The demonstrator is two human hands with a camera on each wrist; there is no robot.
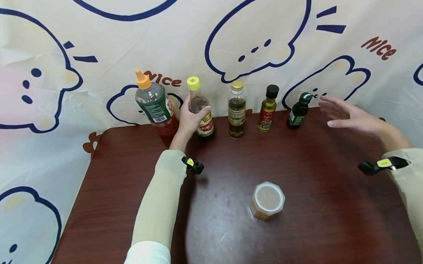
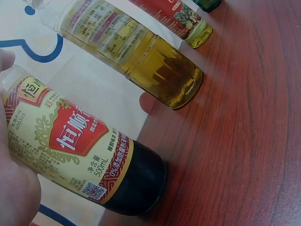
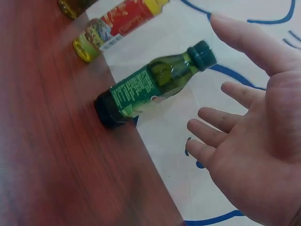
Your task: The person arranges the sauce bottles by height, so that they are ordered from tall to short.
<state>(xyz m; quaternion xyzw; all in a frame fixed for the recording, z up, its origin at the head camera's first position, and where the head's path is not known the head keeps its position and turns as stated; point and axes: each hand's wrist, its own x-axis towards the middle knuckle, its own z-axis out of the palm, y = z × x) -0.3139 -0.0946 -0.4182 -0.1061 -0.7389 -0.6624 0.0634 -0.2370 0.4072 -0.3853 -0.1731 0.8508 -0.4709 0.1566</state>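
Observation:
My left hand [image 1: 187,120] grips a vinegar bottle [image 1: 205,127] with a yellow cap, its thumb and fingers round the upper body. In the left wrist view, that bottle's red and cream label [image 2: 75,127] faces the camera above a dark base. At the right, my right hand [image 1: 354,118] is held with its fingers extended, beside a small dark green bottle [image 1: 298,112]. A gap shows between its fingers and that bottle in the right wrist view, and its palm [image 3: 263,160] holds nothing.
Left of the vinegar bottle stands a large red sauce bottle [image 1: 157,106] with an orange nozzle. Rightward come an oil bottle [image 1: 237,111] and a smaller red-labelled one [image 1: 267,110]. A lidded jar [image 1: 267,200] sits nearer on the brown table [image 1: 314,222], before a patterned cloth [image 1: 179,39].

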